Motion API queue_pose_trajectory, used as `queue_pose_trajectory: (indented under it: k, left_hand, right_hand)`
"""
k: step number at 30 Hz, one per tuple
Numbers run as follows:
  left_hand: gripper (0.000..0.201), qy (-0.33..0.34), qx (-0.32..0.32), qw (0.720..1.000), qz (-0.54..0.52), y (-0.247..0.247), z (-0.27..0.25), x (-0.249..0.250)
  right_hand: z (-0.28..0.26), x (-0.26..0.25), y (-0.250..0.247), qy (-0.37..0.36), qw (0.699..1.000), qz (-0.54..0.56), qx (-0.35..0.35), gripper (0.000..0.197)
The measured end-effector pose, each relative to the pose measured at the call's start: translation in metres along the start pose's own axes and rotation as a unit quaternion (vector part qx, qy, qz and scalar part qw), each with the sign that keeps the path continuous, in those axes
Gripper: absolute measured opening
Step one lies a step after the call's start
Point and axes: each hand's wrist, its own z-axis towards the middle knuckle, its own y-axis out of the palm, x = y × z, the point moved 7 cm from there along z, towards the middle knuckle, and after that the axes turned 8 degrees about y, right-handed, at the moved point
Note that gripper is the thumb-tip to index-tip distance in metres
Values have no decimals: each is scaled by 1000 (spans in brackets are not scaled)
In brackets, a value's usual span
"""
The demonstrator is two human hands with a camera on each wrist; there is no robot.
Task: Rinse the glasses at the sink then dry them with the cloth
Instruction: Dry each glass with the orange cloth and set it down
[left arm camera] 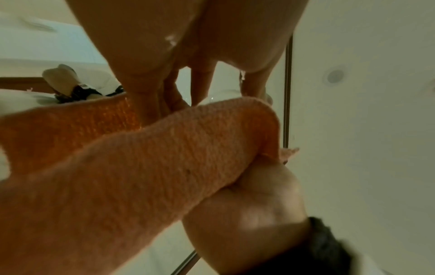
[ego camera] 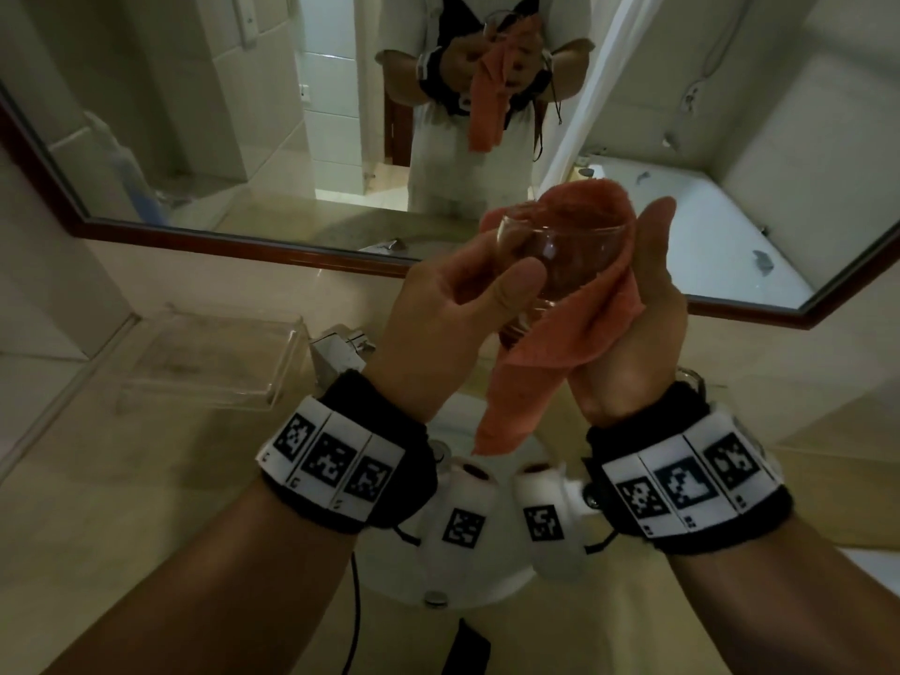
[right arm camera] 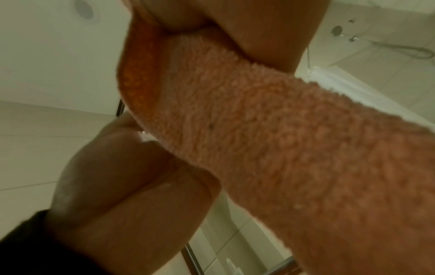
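A clear glass (ego camera: 550,258) is held up in front of the mirror, above the sink (ego camera: 467,591). My left hand (ego camera: 467,294) grips it, thumb on the near side of the bowl and fingers behind. An orange cloth (ego camera: 560,343) is stuffed into the glass's mouth and wraps its right side, with a tail hanging down. My right hand (ego camera: 647,309) holds the cloth against the glass with its fingers curled round it. In the left wrist view the cloth (left arm camera: 141,167) fills the frame below my left hand (left arm camera: 188,46). In the right wrist view the cloth (right arm camera: 282,148) runs under my right hand (right arm camera: 259,28).
A chrome tap (ego camera: 341,348) stands behind the white basin. A clear plastic tray (ego camera: 209,362) sits on the beige counter to the left. The wood-framed mirror (ego camera: 243,138) runs along the back wall and reflects a bathtub at right.
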Motion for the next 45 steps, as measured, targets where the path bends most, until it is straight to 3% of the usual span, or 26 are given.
queue_pose_trajectory:
  k: [4,11,13,15,19,21,23,25,28,31,34,36,38,40,43,45]
  left_hand:
    - [39,-16,20,1000,7,-10,-1,-3]
    - [27,-84,6,996,-21,2,-8,-15]
    - [41,-62,-6,998,-7,3,-6,-13]
    - [60,-34,-15,999,29,2,-2,-11]
    - [54,-44,-21,999,25,-5,3,-16]
    - [49,-58,-48,997,24,-7,5,-20]
    - [48,-54,-69,994,64,-7,7,-19]
    - [55,-38,-80,990,106,-7,9,-20]
    - [69,-4,-103,974,200,-8,11,-27]
    - [81,16,-81,961,266,-15,11,-30]
    - [82,10,-57,975,214,-17,11,-32]
    - [67,-59,-12,988,139,-22,11,-39]
    - [56,-163,32,984,62,-26,8,-53]
    - [46,-196,45,979,45,-27,7,-56]
    - [29,-113,14,990,87,-25,11,-45]
    - [40,-42,-32,989,140,-21,13,-36]
  right_hand:
    - [2,-6,-4,6,998,66,-17,55]
    - [12,3,-3,0,974,225,-30,47]
    - [12,3,1,-26,979,192,-59,52]
    - [9,0,1,-65,988,122,-67,44]
    - [9,-8,-2,-187,979,-39,-71,43]
    - [8,-12,1,-209,964,-112,-117,46]
    - [8,-10,8,-168,954,-148,-198,50]
    - [6,-5,13,-98,941,-162,-280,42]
    - [9,9,14,-33,922,-183,-339,26]
    - [10,16,9,-22,932,-121,-342,16]
    - [15,21,3,-22,949,-60,-308,15]
    - [18,23,1,-21,955,-15,-296,19]
    - [19,26,1,-9,955,42,-292,26]
    - [19,30,2,10,954,65,-291,33]
    - [19,38,0,80,942,134,-297,33]
    - [20,47,-3,130,934,174,-284,39]
